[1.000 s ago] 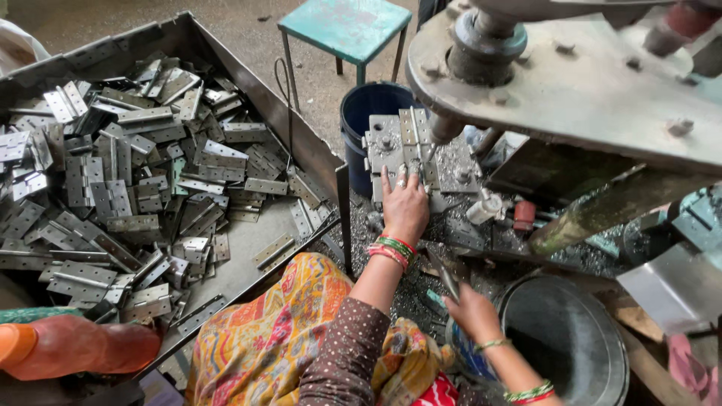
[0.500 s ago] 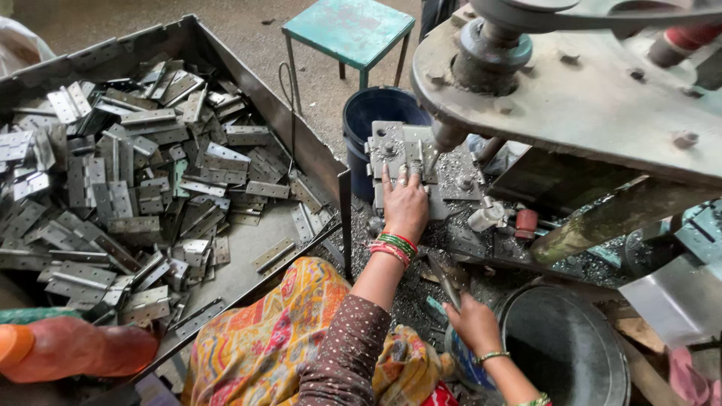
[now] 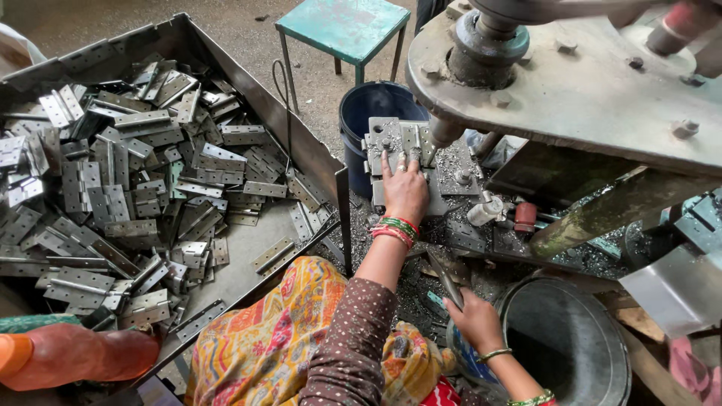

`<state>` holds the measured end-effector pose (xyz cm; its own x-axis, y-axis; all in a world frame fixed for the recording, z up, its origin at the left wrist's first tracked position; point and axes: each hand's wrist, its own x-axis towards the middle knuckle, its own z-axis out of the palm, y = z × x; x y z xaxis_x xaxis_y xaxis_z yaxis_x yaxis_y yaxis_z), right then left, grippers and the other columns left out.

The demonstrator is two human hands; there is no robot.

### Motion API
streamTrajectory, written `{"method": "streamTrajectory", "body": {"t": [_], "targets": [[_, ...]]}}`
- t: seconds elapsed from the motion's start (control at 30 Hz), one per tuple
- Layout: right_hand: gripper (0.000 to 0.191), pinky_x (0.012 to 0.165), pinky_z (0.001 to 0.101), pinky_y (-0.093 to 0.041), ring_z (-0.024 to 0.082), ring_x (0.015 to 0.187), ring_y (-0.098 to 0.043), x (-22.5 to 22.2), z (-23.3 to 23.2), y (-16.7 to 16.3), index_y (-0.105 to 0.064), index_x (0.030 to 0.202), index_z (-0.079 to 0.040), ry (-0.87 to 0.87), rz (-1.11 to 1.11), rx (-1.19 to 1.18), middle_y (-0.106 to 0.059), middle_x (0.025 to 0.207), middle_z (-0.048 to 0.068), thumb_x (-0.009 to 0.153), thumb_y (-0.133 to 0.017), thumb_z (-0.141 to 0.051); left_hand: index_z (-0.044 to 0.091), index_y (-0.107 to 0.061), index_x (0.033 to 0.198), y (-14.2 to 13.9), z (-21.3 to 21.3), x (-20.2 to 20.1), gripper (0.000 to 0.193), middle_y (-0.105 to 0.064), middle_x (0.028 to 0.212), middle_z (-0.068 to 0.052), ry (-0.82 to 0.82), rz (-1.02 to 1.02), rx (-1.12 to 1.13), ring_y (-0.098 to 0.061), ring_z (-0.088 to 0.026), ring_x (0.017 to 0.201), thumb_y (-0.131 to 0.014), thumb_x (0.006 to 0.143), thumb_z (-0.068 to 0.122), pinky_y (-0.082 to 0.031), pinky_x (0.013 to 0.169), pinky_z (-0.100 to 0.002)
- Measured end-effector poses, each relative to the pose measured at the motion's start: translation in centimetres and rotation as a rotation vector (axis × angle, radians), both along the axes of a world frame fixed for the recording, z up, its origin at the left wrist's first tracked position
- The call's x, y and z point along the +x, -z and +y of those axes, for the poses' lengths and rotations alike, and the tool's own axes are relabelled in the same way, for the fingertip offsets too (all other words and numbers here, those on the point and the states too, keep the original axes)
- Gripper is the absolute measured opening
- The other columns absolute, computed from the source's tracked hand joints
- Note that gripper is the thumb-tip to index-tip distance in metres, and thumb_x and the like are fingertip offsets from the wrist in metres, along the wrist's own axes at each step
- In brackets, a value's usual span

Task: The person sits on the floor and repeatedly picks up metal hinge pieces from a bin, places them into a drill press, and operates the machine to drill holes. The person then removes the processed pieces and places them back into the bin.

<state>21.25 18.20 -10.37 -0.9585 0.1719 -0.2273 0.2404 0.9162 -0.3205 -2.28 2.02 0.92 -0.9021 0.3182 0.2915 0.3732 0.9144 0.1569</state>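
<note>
Below, parts as seen from the head camera
Left hand (image 3: 406,192): palm down, fingers (image 3: 387,162) spread apart and pressing flat on a metal hinge (image 3: 410,146) that lies on the jig plate (image 3: 451,169) of the press; red and green bangles sit at the wrist
Right hand (image 3: 474,319): fingers closed round a second hinge leaf (image 3: 445,277), held over the near edge of the worktop (image 3: 481,248), just beside the rim of the steel bucket (image 3: 602,338)
Press: a heavy round head (image 3: 571,83) overhangs the jig; its punch tip (image 3: 444,134) stands just beside the pressed hinge, close to the fingertips
Handling, judged: a hinge looks like stamped sheet steel, stiff, light for one hand, with thin and probably sharp edges; the two leaves would swing on the pin, so hold is best taken flat across both leaves or at the long edges, away from the knuckle; swarf scattered on the worktop may make the surface gritty
Stock tray (image 3: 316,162): a large sheet-metal tray at the person's left, heaped with loose grey hinges (image 3: 113,188)
Containers: dark blue bucket (image 3: 372,109) past the far edge of the jig; teal stool (image 3: 346,26) beyond it; orange bottle (image 3: 68,353) lying at the near corner of the tray
Labels and signs: none can be made out on any container
</note>
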Motion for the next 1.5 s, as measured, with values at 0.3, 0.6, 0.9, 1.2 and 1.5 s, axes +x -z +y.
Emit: {"method": "streamTrajectory", "body": {"t": [0.3, 0.6, 0.9, 1.2, 1.5], "targets": [[0.042, 0.074, 0.0444, -0.058, 0.033, 0.082, -0.075, -4.3, -0.2, -9.0, -0.066, 0.108, -0.010, 0.068, -0.019, 0.017, -0.077, 0.088, 0.015, 0.094, -0.064, -0.050, 0.016, -0.081, 0.099, -1.5, -1.0, 2.0, 0.031, -0.047, 0.158, -0.012, 0.052, -0.079, -0.099, -0.041, -0.027, 0.146, -0.051, 0.096, 0.019, -0.006, 0.125, -0.060], [0.035, 0.071, 0.0378, -0.058, 0.021, 0.082, -0.076, -4.0, -3.1, -14.6, -0.066, 0.117, -0.011, 0.121, 0.392, -0.088, -0.071, 0.110, 0.008, 0.093, -0.069, -0.036, 0.007, -0.064, 0.110, 0.2, -3.4, 11.8, 0.024, -0.063, 0.121, -0.013, 0.151, 0.338, 0.144, -0.058, -0.032, 0.130, -0.059, 0.091, 0.020, -0.027, 0.120, -0.061], [0.034, 0.073, 0.0386, -0.058, 0.023, 0.083, -0.075, -4.0, -3.1, -14.3, -0.069, 0.114, -0.011, 0.131, 0.462, -0.060, -0.071, 0.110, 0.008, 0.092, -0.070, -0.038, 0.009, -0.062, 0.107, -3.6, -2.8, 8.9, 0.007, -0.066, 0.116, -0.007, 0.255, 0.484, 0.393, -0.068, -0.024, 0.094, -0.063, 0.103, 0.015, -0.047, 0.114, -0.051], [0.030, 0.070, 0.0369, -0.058, 0.020, 0.080, -0.075, -3.9, -3.2, -14.5, -0.070, 0.110, -0.013, 0.169, 0.448, -0.085, -0.071, 0.110, 0.006, 0.092, -0.068, -0.036, 0.003, -0.058, 0.139, -1.7, -4.0, 4.8, 0.046, -0.051, 0.153, -0.016, 0.056, 0.263, -0.206, -0.046, -0.028, 0.143, -0.051, 0.098, 0.025, -0.034, 0.120, -0.044], [0.030, 0.069, 0.0362, -0.058, 0.020, 0.081, -0.075, -4.0, -3.4, -14.8, -0.071, 0.110, -0.014, 0.153, 0.427, -0.052, -0.072, 0.109, 0.005, 0.092, -0.068, -0.037, 0.000, -0.061, 0.134, -0.4, -2.7, 8.1, 0.058, -0.041, 0.158, -0.017, 0.106, -0.003, -0.055, -0.034, -0.030, 0.150, -0.038, 0.104, 0.044, -0.017, 0.123, -0.056]]}}
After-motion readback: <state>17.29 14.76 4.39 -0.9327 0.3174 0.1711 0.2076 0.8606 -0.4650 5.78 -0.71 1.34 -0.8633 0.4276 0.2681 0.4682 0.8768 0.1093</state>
